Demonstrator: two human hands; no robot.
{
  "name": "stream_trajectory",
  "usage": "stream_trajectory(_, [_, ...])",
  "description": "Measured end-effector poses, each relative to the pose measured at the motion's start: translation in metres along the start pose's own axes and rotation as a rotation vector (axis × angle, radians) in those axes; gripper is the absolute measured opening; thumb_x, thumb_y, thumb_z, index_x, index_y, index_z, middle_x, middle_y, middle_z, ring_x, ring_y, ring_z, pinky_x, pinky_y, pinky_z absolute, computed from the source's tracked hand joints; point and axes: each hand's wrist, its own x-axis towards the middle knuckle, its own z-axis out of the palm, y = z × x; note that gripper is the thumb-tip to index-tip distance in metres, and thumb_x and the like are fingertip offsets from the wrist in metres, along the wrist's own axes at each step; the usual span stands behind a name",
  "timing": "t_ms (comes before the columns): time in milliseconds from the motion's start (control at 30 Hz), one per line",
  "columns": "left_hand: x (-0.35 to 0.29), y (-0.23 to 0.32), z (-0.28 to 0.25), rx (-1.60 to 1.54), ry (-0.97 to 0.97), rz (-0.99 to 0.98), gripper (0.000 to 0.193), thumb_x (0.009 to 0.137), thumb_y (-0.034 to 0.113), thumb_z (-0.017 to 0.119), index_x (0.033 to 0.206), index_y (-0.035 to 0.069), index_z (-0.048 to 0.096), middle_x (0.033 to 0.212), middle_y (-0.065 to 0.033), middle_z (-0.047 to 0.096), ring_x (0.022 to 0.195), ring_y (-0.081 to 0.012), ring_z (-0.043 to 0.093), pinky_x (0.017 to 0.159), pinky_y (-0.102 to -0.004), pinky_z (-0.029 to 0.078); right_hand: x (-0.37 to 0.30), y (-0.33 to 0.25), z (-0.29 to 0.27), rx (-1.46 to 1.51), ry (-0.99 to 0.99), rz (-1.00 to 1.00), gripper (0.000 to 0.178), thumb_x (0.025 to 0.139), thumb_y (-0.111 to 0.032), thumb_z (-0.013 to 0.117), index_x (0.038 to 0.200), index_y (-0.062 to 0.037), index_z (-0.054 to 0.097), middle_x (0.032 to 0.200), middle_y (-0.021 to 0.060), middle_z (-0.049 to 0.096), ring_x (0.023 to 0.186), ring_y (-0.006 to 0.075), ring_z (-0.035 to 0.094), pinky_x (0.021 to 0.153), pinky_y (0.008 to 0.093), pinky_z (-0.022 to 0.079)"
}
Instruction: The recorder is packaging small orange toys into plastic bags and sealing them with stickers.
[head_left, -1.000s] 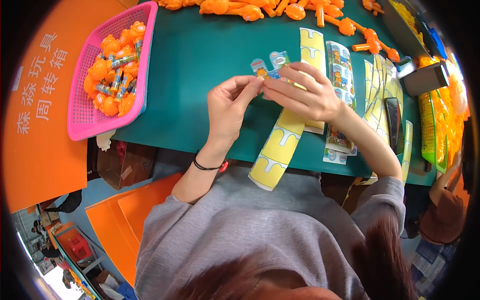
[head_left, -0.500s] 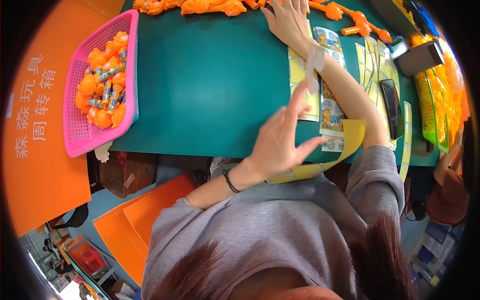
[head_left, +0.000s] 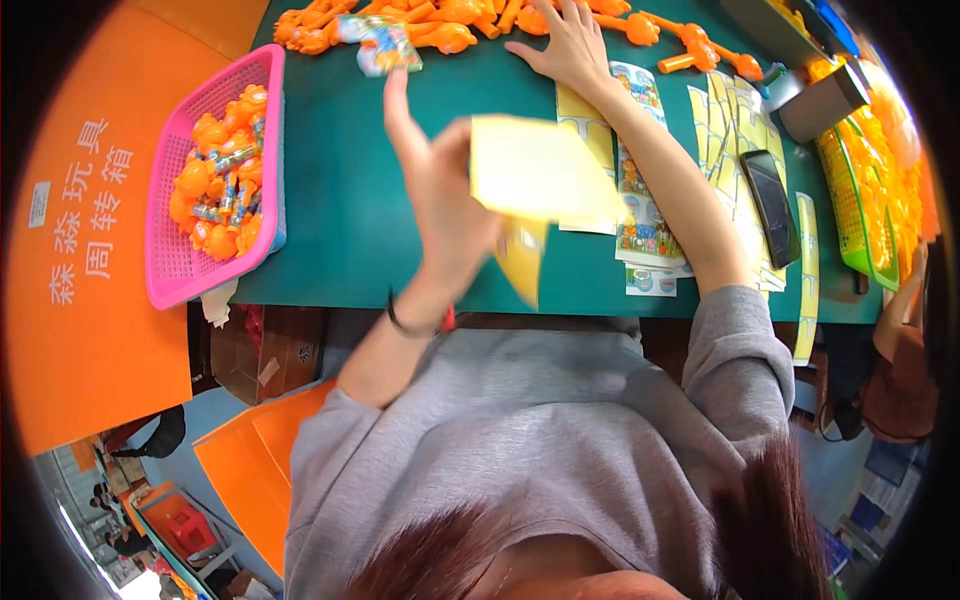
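My left hand (head_left: 443, 195) is raised over the green tabletop, left of the middle, and slightly blurred. A curled yellow backing strip (head_left: 540, 165) is gripped between its thumb side and folded fingers. On the tip of its outstretched index finger clings a colourful printed sticker (head_left: 380, 45). Just beyond that sticker lies a row of orange plastic toy parts (head_left: 450, 35) with round heads and sticks. My right hand (head_left: 570, 45) reaches to the far side, fingers spread and holding nothing, beside those parts. Its forearm crosses above printed sticker sheets (head_left: 645, 235).
At the left stands a pink basket (head_left: 185, 297) of orange toys with printed tubes. Yellow backing strips (head_left: 722, 135), a black phone (head_left: 770, 205) and a grey box (head_left: 822, 108) lie right. A green basket (head_left: 845, 205) holds orange-yellow pieces at the right edge. Someone's arm (head_left: 895, 320) shows beyond.
My left hand has swung left and away from me, from beside my right forearm toward the orange parts, carrying the sticker and the yellow strip. My right hand stays at the far side.
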Motion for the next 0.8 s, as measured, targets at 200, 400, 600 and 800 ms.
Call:
stream_trajectory(200, [0.072, -0.095, -0.008, 0.491, -0.013, 0.000, 0.111, 0.072, 0.006, 0.081, 0.148, 0.002, 0.000, 0.103, -0.0190, 0.063, 0.083, -0.0271, 0.067, 0.073, -0.0351, 0.056, 0.022, 0.076, 0.004, 0.023, -0.121, -0.176, 0.053, 0.083, -0.029, 0.071, 0.128, -0.0066, 0.054, 0.122, 0.0160, 0.059, 0.115, 0.0315, 0.054, 0.100, 0.0432, 0.042])
stream_trajectory(400, [0.062, -0.095, 0.006, 0.481, -0.102, 0.008, 0.124, 0.066, 0.003, 0.085, 0.151, 0.010, -0.004, 0.143, -0.0269, 0.026, 0.130, -0.0369, 0.040, 0.097, -0.0412, 0.045, 0.044, -0.003, -0.080, 0.805, 0.106, 0.681, 0.047, 0.090, -0.028, 0.063, 0.130, -0.0070, 0.052, 0.121, 0.0112, 0.062, 0.110, 0.0234, 0.059, 0.091, 0.0379, 0.049])
stream_trajectory(600, [0.062, -0.093, 0.008, 0.959, -0.034, 0.348, 0.116, 0.066, 0.007, 0.085, 0.151, 0.013, 0.007, 0.144, -0.0223, 0.028, 0.128, -0.0323, 0.041, 0.097, -0.0401, 0.044, -0.001, 0.010, -0.148, 1.460, 0.129, 0.721, 0.050, 0.095, -0.025, 0.061, 0.134, 0.0036, 0.046, 0.120, 0.0125, 0.057, 0.093, 0.0184, 0.060, 0.082, 0.0265, 0.050])
stream_trajectory(800, [0.076, -0.118, -0.004, 0.666, 0.059, 0.716, 0.117, 0.064, 0.020, 0.087, 0.150, 0.002, 0.009, 0.145, -0.0286, 0.029, 0.133, -0.0438, 0.034, 0.111, -0.0463, 0.031, -0.047, -0.048, -0.150, 1.640, -0.471, 0.704, 0.064, 0.096, -0.032, 0.055, 0.143, 0.0042, 0.030, 0.132, 0.0166, 0.048, 0.102, 0.0125, 0.056, 0.078, 0.0181, 0.048])
